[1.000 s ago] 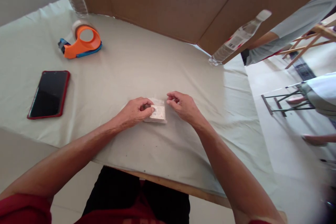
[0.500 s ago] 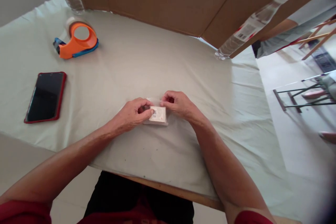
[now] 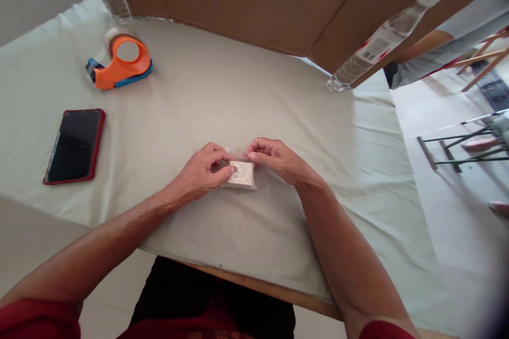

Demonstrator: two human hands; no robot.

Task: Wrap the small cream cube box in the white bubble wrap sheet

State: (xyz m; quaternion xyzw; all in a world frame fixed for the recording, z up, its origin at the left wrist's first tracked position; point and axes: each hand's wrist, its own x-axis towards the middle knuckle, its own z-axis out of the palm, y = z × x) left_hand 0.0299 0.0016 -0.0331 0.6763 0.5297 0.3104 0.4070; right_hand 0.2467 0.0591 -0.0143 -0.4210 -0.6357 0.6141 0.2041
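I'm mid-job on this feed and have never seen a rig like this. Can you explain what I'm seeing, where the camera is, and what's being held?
There's no machine here: these are a person's two bare hands. One camera, worn on that person's head, looks forward and down. The left hand holds a small pale box, its thumb on top. The right hand has its fingertips at the far right corner, seemingly on the clear wrapping; I can't tell how firmly. On the cloth-covered table to the left lie a phone and an orange tape dispenser. A cardboard panel stands behind, with a plastic bottle near each end.
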